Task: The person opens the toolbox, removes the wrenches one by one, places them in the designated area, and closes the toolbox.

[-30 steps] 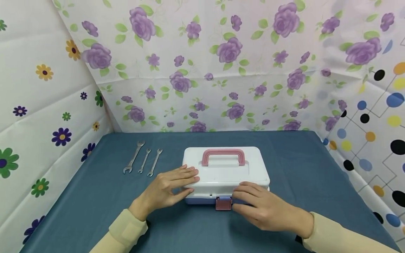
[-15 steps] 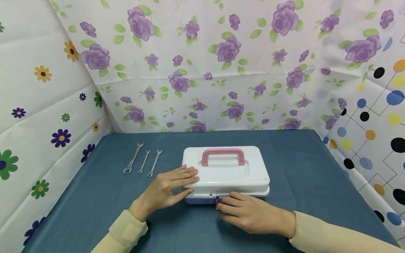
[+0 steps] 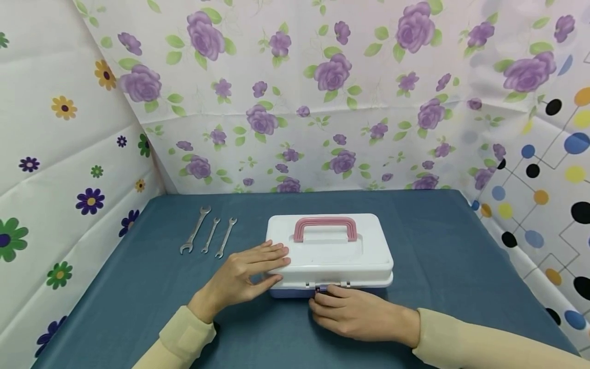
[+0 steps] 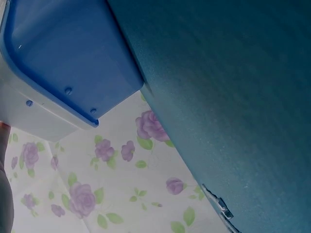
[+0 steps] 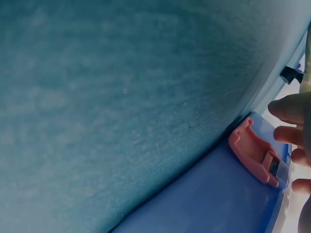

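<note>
A white-lidded toolbox (image 3: 332,259) with a blue base and pink handle stands closed on the table. My left hand (image 3: 244,269) rests on its left front corner, fingers lying over the lid's edge. In front of the box, my right hand (image 3: 352,312) is at the latch with its fingers slightly bent. The right wrist view shows the pink latch (image 5: 255,153) folded down against the blue base, and the fingertips (image 5: 289,109) close beside it without wrapping round it. From the head, the right hand hides most of the latch.
Three metal open-end wrenches, among them a large wrench (image 3: 195,229), lie left of the box on the blue tablecloth (image 3: 438,241). A floral cloth (image 3: 295,102) hangs behind the table, with patterned cloths at both sides.
My right hand has moved left along the box's front, from beside the latch to in front of it, covering most of it. The left hand and the box have stayed put.
</note>
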Demonstrator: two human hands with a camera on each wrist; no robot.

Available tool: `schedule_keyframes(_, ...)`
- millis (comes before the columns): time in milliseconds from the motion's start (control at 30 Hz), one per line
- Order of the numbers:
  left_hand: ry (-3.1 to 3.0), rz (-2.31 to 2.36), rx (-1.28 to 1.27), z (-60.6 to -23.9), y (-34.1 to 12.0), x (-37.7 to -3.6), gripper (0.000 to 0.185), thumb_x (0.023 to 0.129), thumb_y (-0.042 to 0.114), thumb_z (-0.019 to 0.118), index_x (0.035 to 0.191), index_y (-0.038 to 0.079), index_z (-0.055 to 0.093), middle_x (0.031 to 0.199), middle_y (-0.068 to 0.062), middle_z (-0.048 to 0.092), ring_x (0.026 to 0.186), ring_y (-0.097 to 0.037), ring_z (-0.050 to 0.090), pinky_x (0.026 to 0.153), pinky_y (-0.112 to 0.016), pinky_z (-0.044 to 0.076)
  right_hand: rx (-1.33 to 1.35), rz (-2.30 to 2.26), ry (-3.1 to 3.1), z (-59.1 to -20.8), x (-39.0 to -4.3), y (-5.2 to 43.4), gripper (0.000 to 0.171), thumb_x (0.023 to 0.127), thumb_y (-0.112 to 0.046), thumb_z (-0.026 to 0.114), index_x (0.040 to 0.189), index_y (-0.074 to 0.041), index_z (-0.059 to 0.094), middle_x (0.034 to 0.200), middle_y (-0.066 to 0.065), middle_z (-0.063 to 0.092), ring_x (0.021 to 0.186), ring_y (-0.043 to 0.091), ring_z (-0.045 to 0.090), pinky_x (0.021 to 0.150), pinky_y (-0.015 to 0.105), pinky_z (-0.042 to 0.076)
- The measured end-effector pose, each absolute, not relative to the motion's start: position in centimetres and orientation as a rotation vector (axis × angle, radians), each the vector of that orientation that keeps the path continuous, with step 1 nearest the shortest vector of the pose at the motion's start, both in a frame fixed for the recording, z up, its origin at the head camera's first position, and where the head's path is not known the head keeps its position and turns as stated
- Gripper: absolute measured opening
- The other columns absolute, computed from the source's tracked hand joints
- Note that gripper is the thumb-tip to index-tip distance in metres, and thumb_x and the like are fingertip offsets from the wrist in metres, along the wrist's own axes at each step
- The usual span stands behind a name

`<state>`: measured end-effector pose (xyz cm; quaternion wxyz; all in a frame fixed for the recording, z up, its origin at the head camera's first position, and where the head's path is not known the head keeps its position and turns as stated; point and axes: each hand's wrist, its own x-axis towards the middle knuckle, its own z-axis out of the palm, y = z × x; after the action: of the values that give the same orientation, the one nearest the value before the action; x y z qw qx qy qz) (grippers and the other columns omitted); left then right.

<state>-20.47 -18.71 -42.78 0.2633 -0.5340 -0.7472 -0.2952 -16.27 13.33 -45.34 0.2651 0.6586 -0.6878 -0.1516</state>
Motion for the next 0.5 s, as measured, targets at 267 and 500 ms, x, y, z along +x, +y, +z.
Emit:
schedule_keyframes(267, -2.027, -0.792, -1.437, -42.92, -18.74, -20.37, 0.043, 0.090, 0.015, 0.084, 0.131, 0.006, 0.073, 0.134, -0.010, 0.070, 0.125, -0.027, 0.066, 0.111, -0.041, 0.047, 1.762, -0.543, -1.870, -45.80, -16.39, 12.86, 0.032, 0.113, -0.025, 0.044, 0.132, -0.017, 0.069, 0.133, 0.001, 0.067, 0.125, 0.016, 0.054, 0.103, 0.033, 0.045)
schedule_keyframes(500, -2.034, -0.781, -1.432, -42.88, -18.72, -20.44, 0.043, 0.091, 0.017, 0.083, 0.132, 0.007, 0.073, 0.134, -0.010, 0.070, 0.125, -0.026, 0.066, 0.111, -0.041, 0.047, 1.753, -0.577, -1.870, -45.95, -16.47, 13.04, 0.031, 0.111, -0.027, 0.047, 0.132, -0.017, 0.068, 0.133, 0.002, 0.066, 0.126, 0.016, 0.053, 0.103, 0.033, 0.044)
